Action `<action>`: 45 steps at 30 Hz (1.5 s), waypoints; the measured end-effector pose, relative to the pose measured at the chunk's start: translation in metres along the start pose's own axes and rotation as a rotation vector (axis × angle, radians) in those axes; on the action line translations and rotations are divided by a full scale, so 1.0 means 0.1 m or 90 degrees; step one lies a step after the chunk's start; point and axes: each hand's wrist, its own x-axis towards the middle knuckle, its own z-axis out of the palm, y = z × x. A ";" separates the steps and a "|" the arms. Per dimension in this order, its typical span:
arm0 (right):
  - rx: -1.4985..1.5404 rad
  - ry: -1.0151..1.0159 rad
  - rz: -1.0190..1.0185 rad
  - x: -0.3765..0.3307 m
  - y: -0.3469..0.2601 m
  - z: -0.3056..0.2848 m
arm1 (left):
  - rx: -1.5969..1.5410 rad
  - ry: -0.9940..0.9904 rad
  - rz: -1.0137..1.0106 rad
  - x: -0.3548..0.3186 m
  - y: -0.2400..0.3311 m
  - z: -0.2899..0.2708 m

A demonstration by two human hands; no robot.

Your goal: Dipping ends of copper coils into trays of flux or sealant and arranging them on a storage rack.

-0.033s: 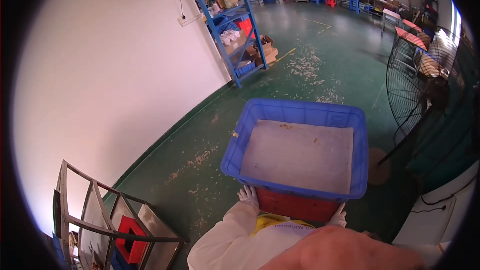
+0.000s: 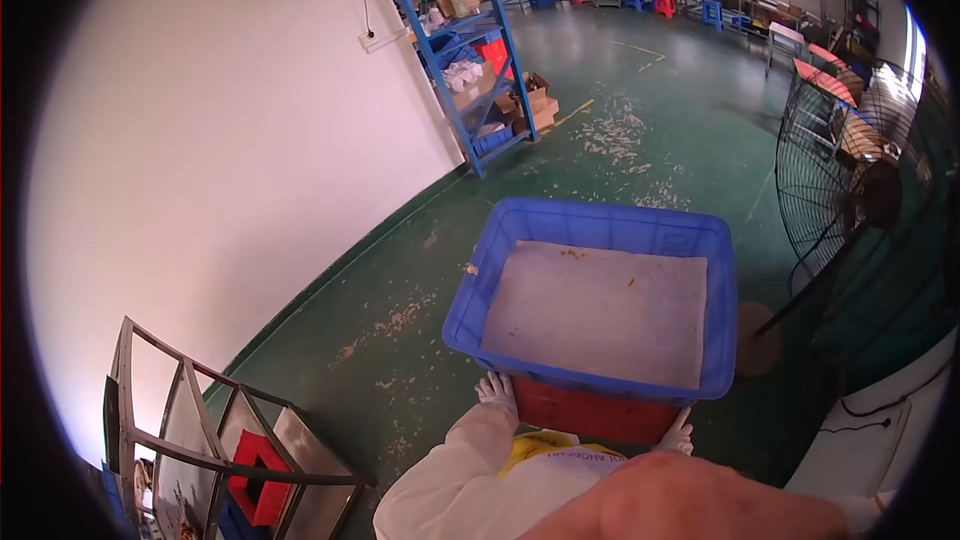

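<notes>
Carrying a stack, the person has the blue crate [image 2: 600, 218], lined with a grey sheet [image 2: 600, 310], sitting on a red crate [image 2: 590, 412] above the green floor [image 2: 400, 340], and nothing here has shifted from an instant earlier, so the load looks steady. The gloved left hand [image 2: 496, 390] presses spread fingers on the red crate's near left corner. The right hand [image 2: 680, 434] is at the near right corner, perhaps hooked under, though I cannot tell.
</notes>
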 end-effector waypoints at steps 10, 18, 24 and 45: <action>-0.022 -0.041 -0.020 0.73 -0.87 -0.97 | -0.141 0.103 0.028 0.90 0.15 -0.53; 0.034 -0.048 0.006 1.52 -1.51 -1.30 | -0.159 0.032 0.050 1.74 0.31 -1.19; 0.000 -0.040 0.064 2.03 -2.00 -1.70 | -0.138 -0.042 0.062 2.36 0.45 -1.86; 0.039 -0.031 -0.002 4.21 -3.88 -3.19 | -0.111 -0.019 0.045 4.81 1.07 -3.66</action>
